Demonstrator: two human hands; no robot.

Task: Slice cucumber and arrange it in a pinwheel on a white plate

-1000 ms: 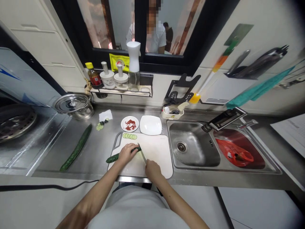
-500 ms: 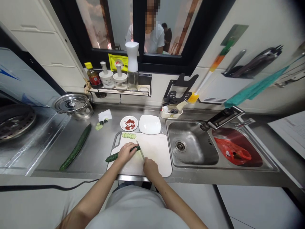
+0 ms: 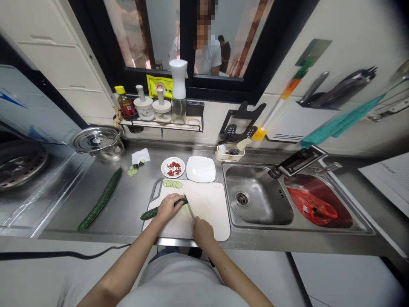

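Observation:
On the white cutting board (image 3: 211, 209), my left hand (image 3: 168, 207) is closed over a dark green cucumber (image 3: 149, 213), whose cut end points right. My right hand (image 3: 203, 231) grips the handle of a knife (image 3: 190, 209). Its blade stands beside the cut end of the cucumber; whether it touches is too small to tell. Several pale cucumber slices (image 3: 173, 183) overlap in a row at the board's upper left. Behind the board sit a round plate with chopped red bits (image 3: 173, 168) and a white square plate (image 3: 201, 169).
A second whole cucumber (image 3: 100, 200) lies left on the steel counter, with cucumber scraps (image 3: 133, 170) and a white tissue (image 3: 141, 155) near it. A lidded pot (image 3: 99, 143) stands behind. To the right is the double sink (image 3: 260, 221) holding a red plastic bag (image 3: 311, 207). A person (image 3: 209, 55) appears through the window.
The view has tilted slightly, so everything sits a little lower. Both hands keep their places on the cucumber and knife; the knife has barely shifted.

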